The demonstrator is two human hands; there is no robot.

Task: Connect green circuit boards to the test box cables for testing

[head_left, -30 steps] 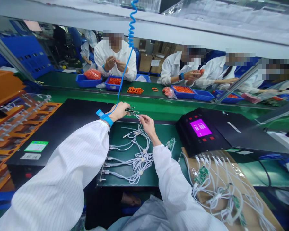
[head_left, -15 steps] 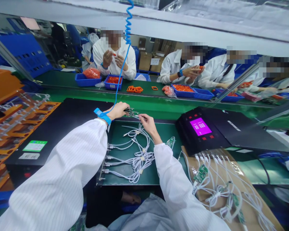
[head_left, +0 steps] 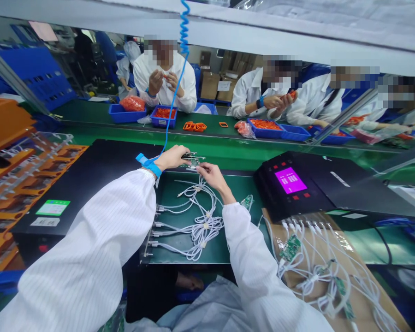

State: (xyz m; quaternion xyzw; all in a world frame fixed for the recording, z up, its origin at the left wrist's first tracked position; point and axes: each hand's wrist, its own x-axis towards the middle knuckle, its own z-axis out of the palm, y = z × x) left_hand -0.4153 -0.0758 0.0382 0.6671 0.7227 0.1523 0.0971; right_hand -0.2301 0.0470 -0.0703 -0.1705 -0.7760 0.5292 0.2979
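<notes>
My left hand (head_left: 174, 157), with a blue strap at its wrist, is closed on a small stack of circuit boards (head_left: 194, 160) above the back of the green mat. At the boards' right edge, my right hand (head_left: 210, 175) pinches a small white cable plug that is partly hidden by the fingers. Below both hands lie bundled white cables (head_left: 204, 226), plugged into the side of a black box (head_left: 100, 161) on the left. A loose green board (head_left: 247, 202) rests right of my right hand.
A black tester (head_left: 290, 180) with a lit magenta screen stands on the right, above cardboard (head_left: 376, 286) carrying cables and boards. Orange racks (head_left: 27, 198) stand at the left. Across the bench, people handle orange parts beside blue bins (head_left: 163, 122). A blue coiled cord (head_left: 184, 32) hangs down.
The boards in my left hand have tilted and now show more of their faces. My right hand has shifted slightly left, close against their edge. The camera view has shifted a little.
</notes>
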